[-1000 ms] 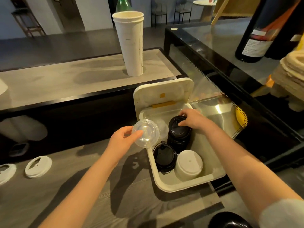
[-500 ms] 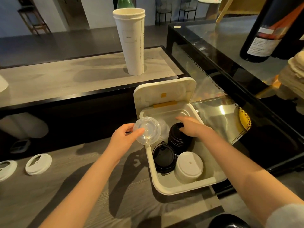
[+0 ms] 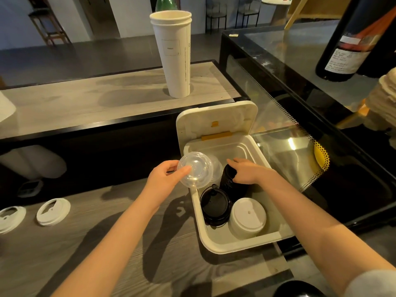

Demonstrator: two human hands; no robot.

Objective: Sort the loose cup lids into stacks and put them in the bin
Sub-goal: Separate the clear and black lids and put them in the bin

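**Near.** Grey wood-grain counter (image 3: pixel 85 254). At its far left lies a white sip lid (image 3: pixel 53 211), flat. A second white sip lid (image 3: pixel 10 218) lies just beside it, not touching.

**Middle, right of centre.** White bin (image 3: pixel 235 247), standing on the counter, with its hinged cover (image 3: pixel 216 118) upright and open at the far side. Contents, near to far:
- White lid stack (image 3: pixel 247 217), in the near right part.
- Black lid stack (image 3: pixel 215 205), just beside it on the left.
- Second black stack (image 3: pixel 228 183), tilted, behind both.
- Clear lids (image 3: pixel 217 168), in the far left corner; the number is not readable.

**Right hand** (image 3: pixel 246 171). Inside the bin, with fingers and thumb curled round the upper end of the second black stack.

**Left hand** (image 3: pixel 165 176). At the bin's left rim, with thumb and fingers pinching a clear dome lid (image 3: pixel 195 170) by its edge. The lid is held in the air above the rim, in front of the clear lids already in the bin.

**Far.**
- Raised shelf (image 3: pixel 85 103), bearing one tall stack of white paper cups (image 3: pixel 174 56), upright.
- Glass display case (image 3: pixel 278 67), to the right, with a dark labelled bottle (image 3: pixel 347 39) on top.
- Chairs and a round table, farthest back and dim.
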